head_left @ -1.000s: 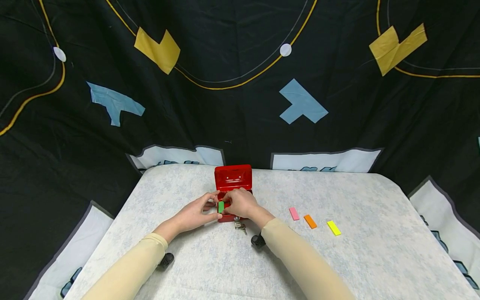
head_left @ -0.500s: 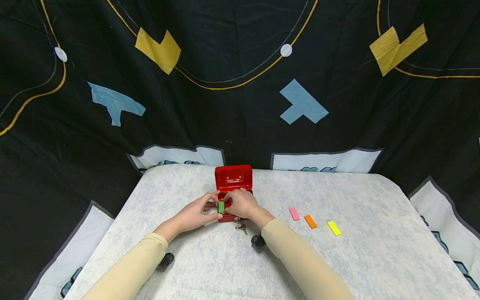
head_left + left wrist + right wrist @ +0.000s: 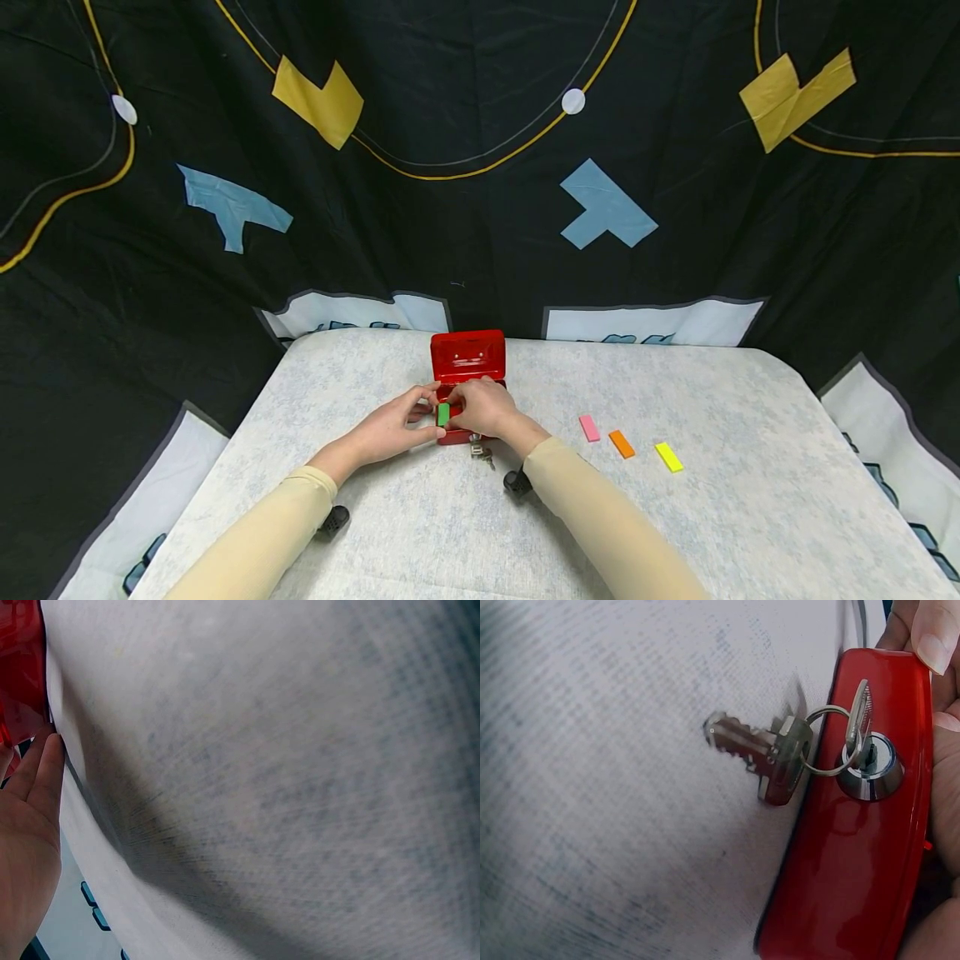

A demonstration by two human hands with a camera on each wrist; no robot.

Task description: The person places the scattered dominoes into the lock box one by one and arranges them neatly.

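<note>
A small red cash box (image 3: 468, 357) stands at the table's middle with its lid raised. My left hand (image 3: 386, 427) holds the box's left end, thumb at the front corner and fingers along the side. My right hand (image 3: 487, 407) reaches into the box from the right, pinching a small green block (image 3: 443, 414) between thumb and index finger near the left wall. The exact finger contact is partly hidden. One key sits in the front lock (image 3: 871, 769), and a second key (image 3: 761, 750) hangs from the same ring in the right wrist view.
Right of the box, a pink block (image 3: 588, 427), an orange block (image 3: 621, 443) and a yellow block (image 3: 668, 457) lie apart on the pale cloth-covered table (image 3: 750, 517). A black patterned curtain (image 3: 480, 242) hangs behind the table. Black wrist cameras show beneath both forearms.
</note>
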